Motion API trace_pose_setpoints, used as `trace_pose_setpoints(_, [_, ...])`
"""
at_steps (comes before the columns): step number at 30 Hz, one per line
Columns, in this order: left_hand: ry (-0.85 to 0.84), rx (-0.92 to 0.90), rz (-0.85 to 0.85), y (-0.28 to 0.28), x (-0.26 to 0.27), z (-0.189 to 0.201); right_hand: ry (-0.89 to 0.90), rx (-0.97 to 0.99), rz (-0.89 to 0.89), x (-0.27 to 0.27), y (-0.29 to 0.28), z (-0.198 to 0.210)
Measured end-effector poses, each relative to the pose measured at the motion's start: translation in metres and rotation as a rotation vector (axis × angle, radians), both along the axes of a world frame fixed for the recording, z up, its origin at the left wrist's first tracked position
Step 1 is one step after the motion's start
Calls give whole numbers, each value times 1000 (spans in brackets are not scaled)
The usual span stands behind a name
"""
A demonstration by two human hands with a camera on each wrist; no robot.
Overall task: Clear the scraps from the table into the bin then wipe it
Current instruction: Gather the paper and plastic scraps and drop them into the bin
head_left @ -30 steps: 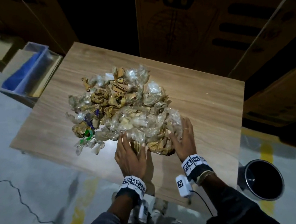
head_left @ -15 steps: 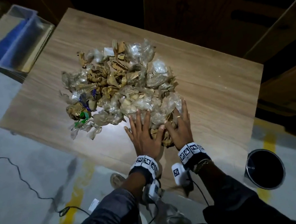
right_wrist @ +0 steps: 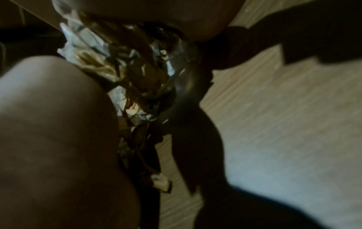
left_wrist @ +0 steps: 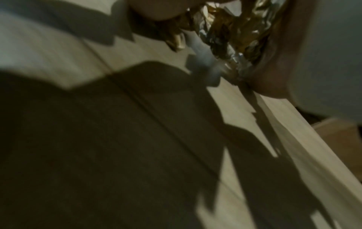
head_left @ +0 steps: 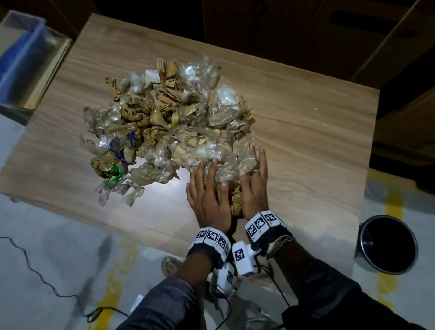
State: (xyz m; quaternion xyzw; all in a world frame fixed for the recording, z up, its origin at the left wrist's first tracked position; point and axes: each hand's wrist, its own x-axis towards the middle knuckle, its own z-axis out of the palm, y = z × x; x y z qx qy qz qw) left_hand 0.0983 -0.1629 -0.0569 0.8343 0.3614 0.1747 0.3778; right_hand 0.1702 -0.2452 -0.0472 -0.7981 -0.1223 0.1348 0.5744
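Note:
A heap of scraps (head_left: 165, 127), crumpled clear plastic and brown paper, lies in the middle of the wooden table (head_left: 305, 137). My left hand (head_left: 206, 194) and right hand (head_left: 254, 184) lie side by side on the heap's near right corner. Their fingers are straight and press a clump of scraps (head_left: 234, 199) between them. The wrist views show that clump (left_wrist: 235, 35) (right_wrist: 137, 77) squeezed between both palms, just above the tabletop (left_wrist: 58, 54). A round black bin (head_left: 386, 244) stands on the floor, right of the table's near corner.
A blue crate (head_left: 12, 62) and flat cardboard lie on the floor at the far left. Dark cabinets stand behind and to the right of the table. A black cable (head_left: 27, 258) runs over the grey floor on the left.
My left hand has slid right, close to my right hand, and its fingers have straightened. The clump between the two hands is now pressed tighter. The rest of the heap has not moved.

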Motion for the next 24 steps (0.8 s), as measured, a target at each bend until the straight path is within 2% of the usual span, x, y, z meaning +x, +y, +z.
trace_pose_setpoints(4, [-82, -59, -8, -1, -4, 4, 33, -130, -26, 4, 6, -5])
trace_pose_setpoints(8, [-189, -100, -12, 2, -3, 7, -25, -214, 15, 6, 9, -10])
trace_pose_setpoints(13, [-99, -64, -33, 4, 5, 1, -150, -244, 80, 4, 7, -9])
trace_pose_setpoints(17, [-99, 28, -101, 4, 0, -7, -176, -283, 140, 0, 4, -13])
trace_pose_setpoints(24, [-97, 15, -180, 5, -2, -7, -211, -320, 221, -10, 4, -2])
